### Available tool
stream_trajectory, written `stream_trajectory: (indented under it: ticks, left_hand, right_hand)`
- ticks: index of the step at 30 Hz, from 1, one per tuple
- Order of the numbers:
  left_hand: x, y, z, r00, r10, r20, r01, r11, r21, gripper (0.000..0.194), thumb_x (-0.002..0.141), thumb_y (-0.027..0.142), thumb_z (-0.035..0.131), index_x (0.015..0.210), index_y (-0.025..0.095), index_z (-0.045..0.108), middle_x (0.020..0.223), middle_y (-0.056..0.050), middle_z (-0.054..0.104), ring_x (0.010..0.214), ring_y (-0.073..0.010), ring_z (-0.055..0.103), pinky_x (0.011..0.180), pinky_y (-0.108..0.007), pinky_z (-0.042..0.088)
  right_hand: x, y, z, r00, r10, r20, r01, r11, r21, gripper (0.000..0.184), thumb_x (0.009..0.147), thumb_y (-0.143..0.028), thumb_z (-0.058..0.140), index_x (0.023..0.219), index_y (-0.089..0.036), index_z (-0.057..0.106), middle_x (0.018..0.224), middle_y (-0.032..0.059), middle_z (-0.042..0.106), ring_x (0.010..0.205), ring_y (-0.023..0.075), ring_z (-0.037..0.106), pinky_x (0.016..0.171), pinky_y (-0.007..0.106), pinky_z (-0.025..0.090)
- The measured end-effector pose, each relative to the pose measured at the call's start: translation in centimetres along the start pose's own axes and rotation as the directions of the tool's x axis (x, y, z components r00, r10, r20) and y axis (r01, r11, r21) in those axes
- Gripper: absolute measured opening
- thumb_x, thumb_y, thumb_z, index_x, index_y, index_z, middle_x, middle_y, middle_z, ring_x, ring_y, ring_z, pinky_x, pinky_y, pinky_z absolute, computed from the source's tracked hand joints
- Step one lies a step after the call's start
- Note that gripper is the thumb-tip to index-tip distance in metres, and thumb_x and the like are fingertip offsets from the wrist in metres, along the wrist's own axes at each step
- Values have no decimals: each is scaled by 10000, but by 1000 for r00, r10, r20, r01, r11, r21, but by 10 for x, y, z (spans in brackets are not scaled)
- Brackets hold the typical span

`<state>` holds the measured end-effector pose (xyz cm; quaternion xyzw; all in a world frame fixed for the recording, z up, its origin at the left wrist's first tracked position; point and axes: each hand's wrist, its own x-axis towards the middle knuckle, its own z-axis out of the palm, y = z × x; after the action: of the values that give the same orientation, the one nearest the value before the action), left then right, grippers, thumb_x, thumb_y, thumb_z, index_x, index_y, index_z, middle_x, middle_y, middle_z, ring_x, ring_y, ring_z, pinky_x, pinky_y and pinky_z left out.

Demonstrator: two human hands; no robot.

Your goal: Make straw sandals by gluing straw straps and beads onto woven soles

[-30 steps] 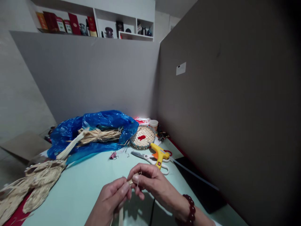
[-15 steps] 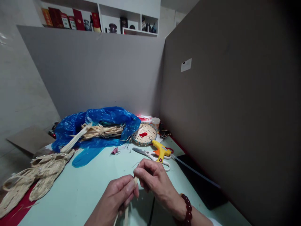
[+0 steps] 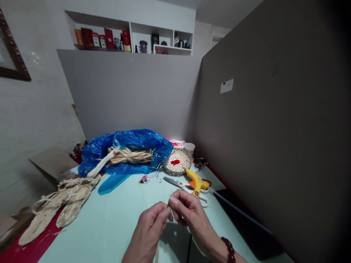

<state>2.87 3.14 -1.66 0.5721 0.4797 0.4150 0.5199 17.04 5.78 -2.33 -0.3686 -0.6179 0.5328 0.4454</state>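
Note:
My left hand (image 3: 150, 228) is closed, thumb and fingers pinching a pale straw strip (image 3: 157, 254) whose tail hangs below it. Fingertip to fingertip with it, my right hand (image 3: 189, 215) pinches the same strip near its upper end; a fine fibre sticks up there. The gripped part is mostly hidden by the fingers. Just beyond my right hand lie a yellow glue gun (image 3: 196, 183) and white-handled scissors (image 3: 179, 183). A bundle of dry straw (image 3: 131, 156) rests on a blue plastic bag (image 3: 137, 137) farther back.
Woven straw sandals (image 3: 78, 204) lie at the left on a red cloth (image 3: 41, 243). A round woven tray (image 3: 170, 168) holding a red piece stands at the back, beside a white cup (image 3: 189, 147). Grey partitions (image 3: 131, 91) close off the back and right. A black flat object (image 3: 244, 223) lies right.
The view has shifted, so the table and things on it appear farther right. Both hands stay together on the strip; my left hand has turned slightly, and less of the strip shows between the fingers.

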Motion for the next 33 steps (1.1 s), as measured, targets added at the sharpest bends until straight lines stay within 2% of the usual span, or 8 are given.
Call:
stream_trajectory:
  ticks: [5,10,13,17,20,25,29,33]
  left_hand:
    - [7,-6,-23,976,9,-220,-14,1000,-18,339,864,426,633,639,182,565,550,82,430,491,-95,354,506,-254,289]
    - [13,-4,-68,826,-94,-556,-25,979,-202,279,935,414,558,787,178,567,549,115,320,408,-58,293,381,-203,237]
    - [16,-6,-80,769,-134,-624,-63,957,-284,246,938,371,575,798,169,572,543,124,313,384,-42,275,350,-184,235]
    - [20,-15,-82,752,-177,-636,-70,937,-343,227,939,345,584,810,159,583,545,123,366,364,-30,277,327,-171,238]
    - [22,-19,-82,749,-193,-634,-68,930,-362,227,940,351,581,823,157,588,561,115,401,370,-29,301,328,-168,254]
    - [19,-14,-81,774,-189,-605,-64,926,-372,237,940,367,579,828,158,591,549,120,378,365,-29,279,326,-171,237]
    - [14,-12,-75,843,-160,-514,-51,926,-373,265,932,402,579,805,169,583,530,127,324,377,-43,300,357,-185,270]
    - [14,-18,-57,927,-136,-348,12,941,-337,290,896,450,607,803,176,592,512,132,299,375,-47,268,369,-197,227]
  right_hand:
    - [25,-1,-2,999,16,32,-13,996,-92,369,982,-538,369,939,-185,469,654,-37,531,482,81,434,464,194,339]
    - [91,-10,8,993,33,115,24,887,-461,268,985,-397,541,1003,-142,620,892,26,656,738,145,635,670,304,537]
    - [124,-2,31,989,87,120,15,748,-663,248,960,-326,604,1134,-149,623,1131,73,646,978,212,648,845,413,549]
    - [147,16,56,983,128,135,17,663,-748,301,954,-305,616,1216,-160,597,1249,96,607,1085,247,621,910,459,530]
    - [152,17,56,979,129,159,20,710,-704,291,954,-306,616,1208,-164,602,1245,93,609,1085,245,621,910,453,529]
    - [128,-6,40,961,115,249,4,902,-432,245,968,-354,586,1068,-137,640,1073,62,666,952,207,657,834,406,552]
    - [77,-20,30,933,118,341,-92,991,-94,292,942,-431,557,919,-141,584,920,58,676,787,166,696,659,284,547]
    - [38,-13,23,950,134,283,-167,981,98,391,805,-538,637,807,-160,535,769,35,642,631,140,668,524,215,460]
